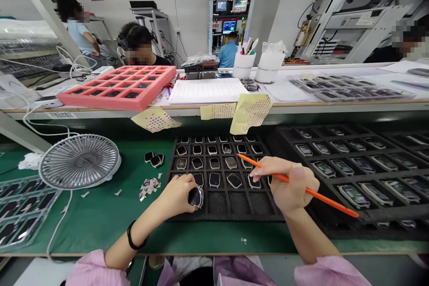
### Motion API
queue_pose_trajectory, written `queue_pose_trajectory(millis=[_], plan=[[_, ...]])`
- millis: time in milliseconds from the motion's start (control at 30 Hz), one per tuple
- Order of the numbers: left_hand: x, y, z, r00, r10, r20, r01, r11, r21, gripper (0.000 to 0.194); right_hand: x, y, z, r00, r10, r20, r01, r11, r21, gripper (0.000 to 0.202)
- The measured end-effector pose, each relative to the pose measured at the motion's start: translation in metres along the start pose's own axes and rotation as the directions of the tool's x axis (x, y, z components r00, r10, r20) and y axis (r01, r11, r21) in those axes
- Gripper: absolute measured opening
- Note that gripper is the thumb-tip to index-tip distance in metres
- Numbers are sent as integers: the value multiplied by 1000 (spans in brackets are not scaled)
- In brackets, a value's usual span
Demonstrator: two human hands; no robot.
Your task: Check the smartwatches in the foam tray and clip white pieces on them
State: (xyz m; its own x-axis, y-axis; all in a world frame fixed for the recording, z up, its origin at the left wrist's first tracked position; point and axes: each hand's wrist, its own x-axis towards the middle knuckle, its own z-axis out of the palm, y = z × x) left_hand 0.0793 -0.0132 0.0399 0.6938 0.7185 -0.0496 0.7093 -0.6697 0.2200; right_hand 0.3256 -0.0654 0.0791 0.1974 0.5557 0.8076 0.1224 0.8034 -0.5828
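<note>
My left hand (pixel 181 193) is closed round a watch case (pixel 195 197) with a dark screen, over the front left of a black foam tray (pixel 208 216). Rows of similar watch cases fill the tray's compartments behind it; several front compartments hold none. Over the tray's right side, my right hand (pixel 291 183) grips an orange stick (pixel 330 205), its pointed tip toward the upper left. The fingertips of this hand are above a watch case (pixel 254 182) and partly cover it.
A fan (pixel 80 161), small silvery pieces (pixel 149 187) and two watch cases (pixel 156 160) lie left. More black trays (pixel 335 219) stand right. On the shelf are a pink foam tray (pixel 134 103) and papers (pixel 208 91). Other people are beyond.
</note>
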Motion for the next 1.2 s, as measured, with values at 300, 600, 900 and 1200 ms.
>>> queue_pose_trajectory(millis=[300,600,900,1200], plan=[[0,14,27,998,-27,-62,14,978,-210,47,-29,0,2,964,256,65,-248,962,-110,43],[-3,15,48,998,-16,-53,9,991,-130,39,-73,10,-1,863,505,-37,-504,863,17,41],[-43,-1,54,994,29,-103,-40,993,-113,24,-107,30,0,859,436,268,-347,881,-322,31],[-48,13,105,911,292,-293,-295,955,35,12,-120,32,11,873,283,397,-98,899,-427,28]])
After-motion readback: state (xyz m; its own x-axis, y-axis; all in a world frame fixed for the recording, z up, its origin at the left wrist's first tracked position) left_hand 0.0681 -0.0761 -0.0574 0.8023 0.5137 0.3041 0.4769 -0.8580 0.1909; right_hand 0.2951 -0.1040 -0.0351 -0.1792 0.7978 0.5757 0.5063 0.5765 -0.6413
